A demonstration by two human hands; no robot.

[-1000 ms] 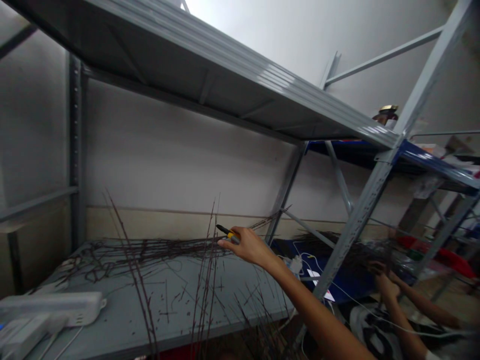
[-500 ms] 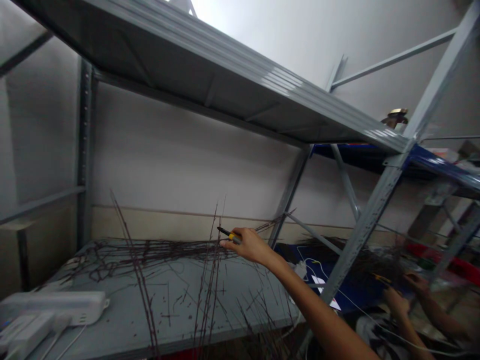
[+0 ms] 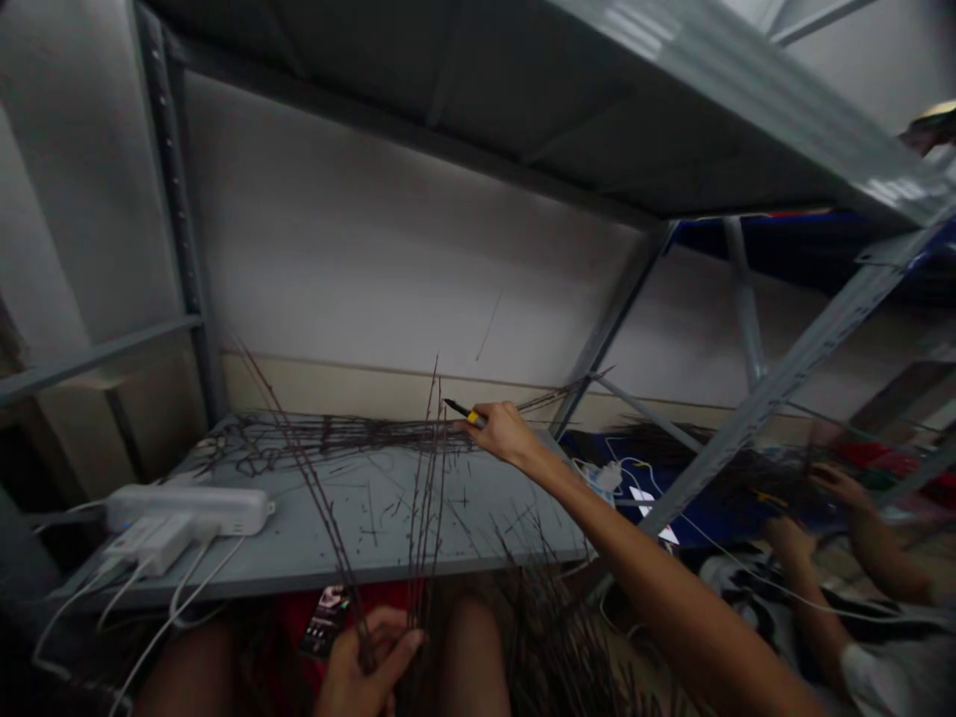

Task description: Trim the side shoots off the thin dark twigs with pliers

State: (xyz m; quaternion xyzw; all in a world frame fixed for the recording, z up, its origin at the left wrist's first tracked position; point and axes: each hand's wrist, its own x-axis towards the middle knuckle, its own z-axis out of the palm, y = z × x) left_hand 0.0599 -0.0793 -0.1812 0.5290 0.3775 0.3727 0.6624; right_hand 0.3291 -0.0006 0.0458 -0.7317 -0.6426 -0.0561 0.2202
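My left hand (image 3: pixel 369 662) is closed around several long, thin brown twigs (image 3: pixel 425 498) near my lap. They stand nearly upright, and one group leans off to the left. My right hand (image 3: pixel 497 428), arm stretched over the shelf, grips a small hand tool (image 3: pixel 470 414) with a black pointed tip and a yellow-and-grey handle. Its tip is close to the twigs' upper ends; contact cannot be made out. A thin twig piece (image 3: pixel 489 326) appears apart from the bunch, against the wall. More twigs (image 3: pixel 351 434) lie heaped along the back of the shelf.
Short clippings litter the grey shelf board (image 3: pixel 299 538). A white power strip (image 3: pixel 194 508) with plugs and cables sits at left. A phone (image 3: pixel 326 619) lies near my lap. Metal posts and an upper shelf (image 3: pixel 523 149) frame the space. Another person's hands (image 3: pixel 792 543) work at right.
The view has tilted down, bringing my left hand and lap into sight. The tool stays near the twig tops. A loose twig piece now shows against the wall.
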